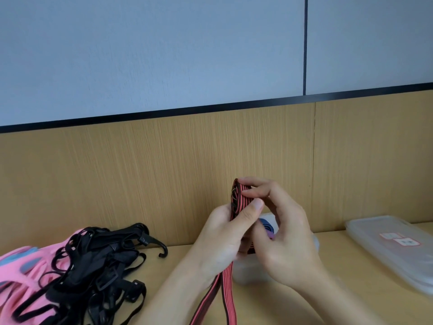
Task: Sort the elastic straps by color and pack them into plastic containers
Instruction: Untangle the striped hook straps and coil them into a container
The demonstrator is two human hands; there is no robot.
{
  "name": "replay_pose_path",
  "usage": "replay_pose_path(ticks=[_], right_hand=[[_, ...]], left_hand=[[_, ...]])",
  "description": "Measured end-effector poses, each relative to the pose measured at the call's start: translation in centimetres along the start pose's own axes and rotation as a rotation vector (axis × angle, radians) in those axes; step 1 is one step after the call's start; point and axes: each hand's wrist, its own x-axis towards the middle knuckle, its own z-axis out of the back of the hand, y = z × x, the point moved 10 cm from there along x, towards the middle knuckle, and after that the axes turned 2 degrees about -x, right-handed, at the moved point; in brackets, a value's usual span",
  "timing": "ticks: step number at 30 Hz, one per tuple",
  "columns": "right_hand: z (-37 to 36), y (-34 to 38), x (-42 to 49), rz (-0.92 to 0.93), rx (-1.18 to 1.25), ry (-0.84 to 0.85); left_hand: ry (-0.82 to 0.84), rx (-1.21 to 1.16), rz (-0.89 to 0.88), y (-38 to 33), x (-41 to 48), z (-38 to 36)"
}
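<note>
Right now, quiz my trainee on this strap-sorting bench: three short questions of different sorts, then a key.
1. True or false: only the left hand holds the red-and-black strap; the right hand is idle.
2. Where does the clear lid lie? A) right of the hands B) left of the hands C) propped against the wall
3. Fill in: the pile of hooked straps left of the hands is coloured ____.
Key: 1 false, both hold it; 2 A; 3 black.

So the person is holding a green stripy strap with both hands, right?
Not green: the head view shows the strap is red with black stripes. The left hand and the right hand do both hold it.
</note>
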Motion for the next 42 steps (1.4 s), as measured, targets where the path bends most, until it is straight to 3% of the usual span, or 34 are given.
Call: replay_pose_path(ticks=[4,8,13,23,29,42], right_hand=[[0.6,-1.2,0.1,-0.102,0.15,-0.02],[1.4,-4.1,0.5,-0.321,0.355,-0.07],[-0.2,-5.7,0.4,-0.54,0.567,0.093],[-0.5,-5.3,0.6,-0.559,0.671,0.088],[-0.2,-5.3,0.8,-0.525,0.73,0.061],[0.2,-6.1,0.7,-0.507,0.62,-0.006]], left_hand=[[0.013,0.042,-0.009,0.2,0.1,-0.3],[0.075,0.011,-0.005,0.1,0.0,-1.1],[0.135,0.052,-0.015,0.1,-0.2,-1.7],[0.146,0.052,0.001,0.1,-0.3,-1.8],[0.194,-0.237,0.094,0.4,-0.3,-1.6],[0.109,-0.064,0.016,-0.1,0.1,-0.8]])
